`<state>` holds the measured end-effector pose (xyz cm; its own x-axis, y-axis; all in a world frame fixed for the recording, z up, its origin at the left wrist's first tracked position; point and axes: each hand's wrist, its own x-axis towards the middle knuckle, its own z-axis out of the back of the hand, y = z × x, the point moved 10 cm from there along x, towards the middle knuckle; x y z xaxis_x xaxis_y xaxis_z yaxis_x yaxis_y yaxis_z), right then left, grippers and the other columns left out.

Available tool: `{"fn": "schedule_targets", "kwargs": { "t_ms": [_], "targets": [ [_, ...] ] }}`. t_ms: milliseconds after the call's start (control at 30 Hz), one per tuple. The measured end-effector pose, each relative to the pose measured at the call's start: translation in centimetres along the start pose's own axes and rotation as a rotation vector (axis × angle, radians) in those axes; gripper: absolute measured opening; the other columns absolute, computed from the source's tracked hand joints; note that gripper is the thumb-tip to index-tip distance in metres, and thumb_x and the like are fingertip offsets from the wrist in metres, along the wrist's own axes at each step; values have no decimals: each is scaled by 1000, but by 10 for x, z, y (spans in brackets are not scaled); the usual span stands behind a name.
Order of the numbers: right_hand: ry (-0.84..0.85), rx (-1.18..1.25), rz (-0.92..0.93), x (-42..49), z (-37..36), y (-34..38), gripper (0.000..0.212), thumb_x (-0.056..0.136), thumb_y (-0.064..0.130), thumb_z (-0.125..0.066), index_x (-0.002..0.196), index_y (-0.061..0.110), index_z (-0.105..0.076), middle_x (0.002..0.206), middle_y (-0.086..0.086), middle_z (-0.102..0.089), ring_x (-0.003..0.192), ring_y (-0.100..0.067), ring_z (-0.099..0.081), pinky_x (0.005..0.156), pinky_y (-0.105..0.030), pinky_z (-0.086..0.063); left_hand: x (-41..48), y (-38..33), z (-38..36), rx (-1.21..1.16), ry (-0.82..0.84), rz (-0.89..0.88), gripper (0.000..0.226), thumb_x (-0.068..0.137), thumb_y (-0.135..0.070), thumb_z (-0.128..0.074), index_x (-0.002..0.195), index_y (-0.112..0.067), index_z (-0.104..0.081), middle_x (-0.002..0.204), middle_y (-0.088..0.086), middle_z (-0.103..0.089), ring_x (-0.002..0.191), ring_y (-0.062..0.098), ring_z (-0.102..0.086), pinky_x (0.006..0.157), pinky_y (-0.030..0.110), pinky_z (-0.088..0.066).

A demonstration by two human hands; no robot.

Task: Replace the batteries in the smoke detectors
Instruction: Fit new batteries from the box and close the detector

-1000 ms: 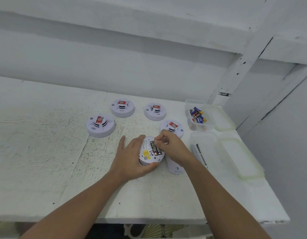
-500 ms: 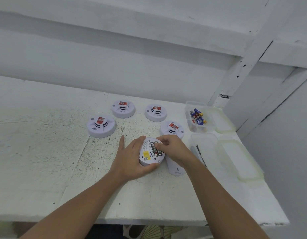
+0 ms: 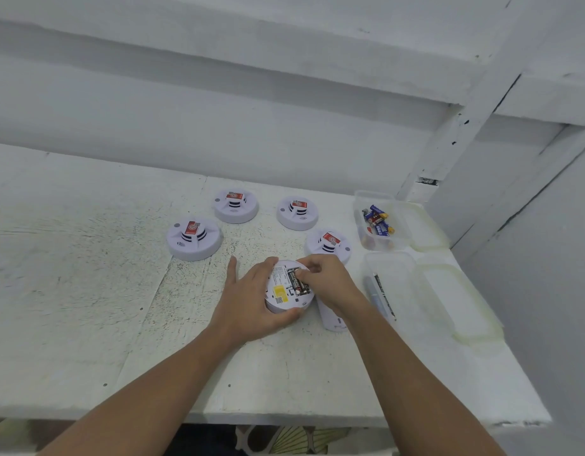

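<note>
On the white tabletop (image 3: 87, 324), the left hand (image 3: 251, 304) gripped the rim of an upturned smoke detector (image 3: 279, 296), with one finger stretched flat on the surface. The right hand (image 3: 330, 281) pinched a dark battery (image 3: 297, 283) lying in the detector's open compartment. A white cover (image 3: 330, 320) lay just beside it, under the right wrist. To the right stood a clear tub (image 3: 399, 291) holding slim dark items. Farther back sat four more smoke detectors (image 3: 194, 240), dome up, and a second tub (image 3: 366, 241) of loose batteries (image 3: 378, 222).
</note>
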<state>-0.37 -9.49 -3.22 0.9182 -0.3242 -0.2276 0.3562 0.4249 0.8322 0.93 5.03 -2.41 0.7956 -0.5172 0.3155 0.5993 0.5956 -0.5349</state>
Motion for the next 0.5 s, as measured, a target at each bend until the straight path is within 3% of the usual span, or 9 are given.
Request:
{"fn": "schedule_targets", "kwargs": {
  "t_ms": [100, 233, 300, 367, 433, 500],
  "targets": [
    [-27, -104, 53, -7, 4, 9, 24, 91, 19, -59, 113, 15, -67, 99, -1, -72, 88, -12, -66, 76, -26, -54, 1, 0, 0, -34, 12, 3, 97, 68, -72, -61, 142, -14, -33, 134, -6, -51, 124, 7, -44, 118, 44, 7],
    [-95, -270, 131, -17, 6, 19, 27, 94, 24, -53, 116, 14, -65, 105, -3, -71, 86, -11, -62, 60, -10, -41, 1, 1, -1, -101, 34, 24, 97, 67, -68, -66, 142, -16, -33, 131, -9, -51, 123, 4, -44, 119, 40, 5],
    [-148, -294, 143, -24, 11, 20, 30, 95, 27, -52, 119, 13, -63, 108, -4, -70, 87, -10, -59, 63, -12, -41, 1, 2, 0, -141, 35, 47, 97, 66, -67, -68, 142, -19, -33, 128, -12, -52, 120, 1, -45, 119, 38, 4],
    [-211, -293, 137, -33, 20, 17, 33, 96, 28, -51, 124, 13, -60, 116, -4, -67, 97, -12, -59, 77, -18, -43, 1, 2, 1, -169, 36, 66, 95, 64, -65, -70, 141, -22, -34, 124, -13, -53, 116, -1, -43, 119, 38, 0],
    [-275, -339, 129, -41, 29, 11, 34, 97, 28, -49, 126, 13, -58, 121, -3, -64, 109, -15, -58, 88, -23, -42, 0, 3, 3, -203, 42, 109, 93, 63, -60, -75, 139, -24, -36, 121, -13, -53, 103, -7, -32, 118, 41, -11],
    [-328, -415, 125, -49, 34, 2, 33, 97, 29, -47, 125, 15, -57, 120, -3, -62, 111, -17, -55, 88, -25, -40, 0, 5, 3, -210, 50, 139, 93, 61, -58, -78, 138, -25, -38, 122, -12, -55, 94, -9, -26, 115, 43, -21]
  ]
}}
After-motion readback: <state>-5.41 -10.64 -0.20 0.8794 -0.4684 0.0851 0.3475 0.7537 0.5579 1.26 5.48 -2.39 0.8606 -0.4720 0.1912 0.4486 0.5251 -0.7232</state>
